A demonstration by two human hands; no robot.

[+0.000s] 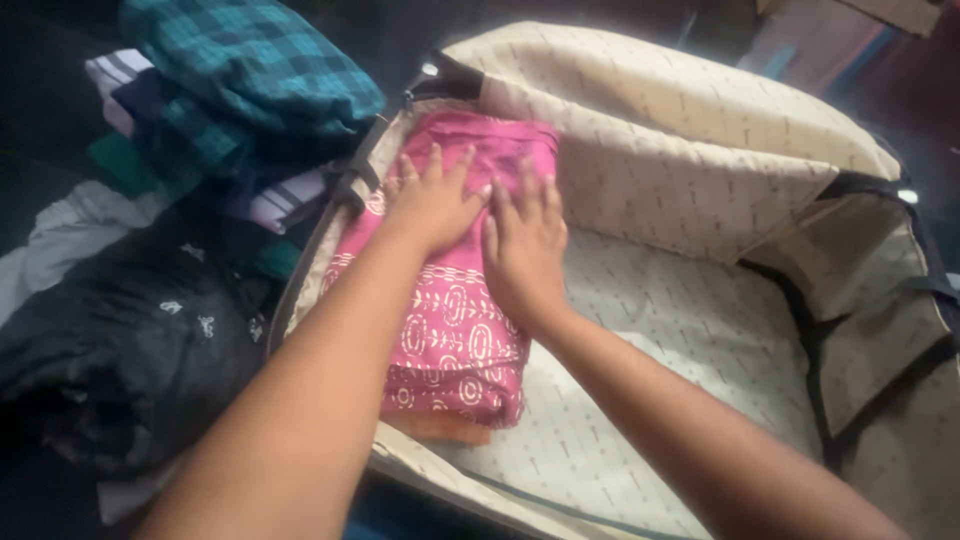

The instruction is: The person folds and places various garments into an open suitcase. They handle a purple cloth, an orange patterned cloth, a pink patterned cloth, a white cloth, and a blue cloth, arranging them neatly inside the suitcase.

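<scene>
**Both hands flat on folded pink cloth in suitcase**

Left hand [432,203] and right hand [522,243] spread open, palms pressing, gripping nothing. Folded pink printed garment [455,340] directly beneath, along the left edge of the open suitcase [700,330], long axis running away from the body. Bare lining to the right; clothes pile [240,90] outside, left.

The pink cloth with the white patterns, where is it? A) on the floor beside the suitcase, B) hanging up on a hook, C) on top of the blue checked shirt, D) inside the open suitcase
D: the pink cloth lies folded on the suitcase lining, with the left hand and right hand pressing flat on it.
</scene>
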